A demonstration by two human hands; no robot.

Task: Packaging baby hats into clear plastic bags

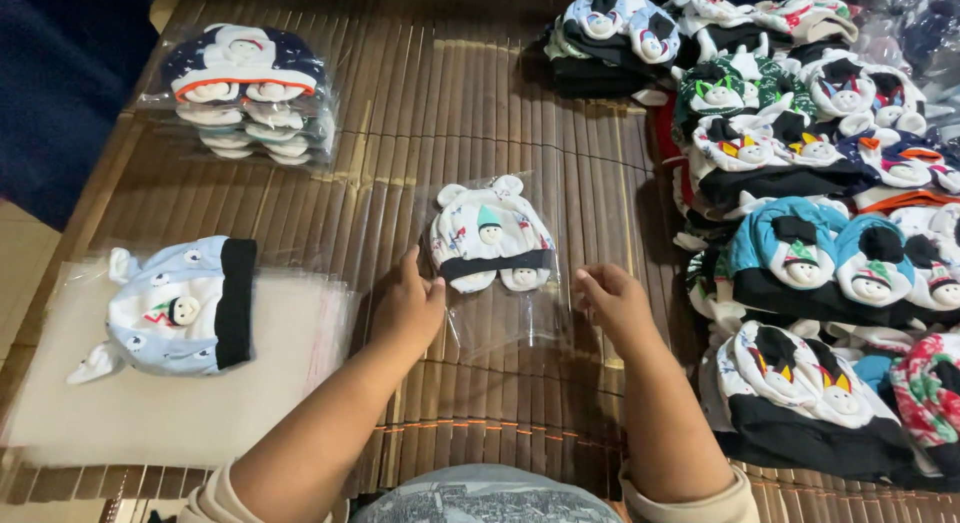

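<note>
White knit hat (490,235) in clear glossy bag (505,313) on slatted bamboo worktop (450,113); left hand (408,308), right hand (612,301) fingers pinch bag edges.

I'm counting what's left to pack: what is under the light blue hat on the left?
The light blue hat lies on a flat stack of clear plastic bags, which rests on the bamboo mat. How many bags are in the stack cannot be told.
</note>
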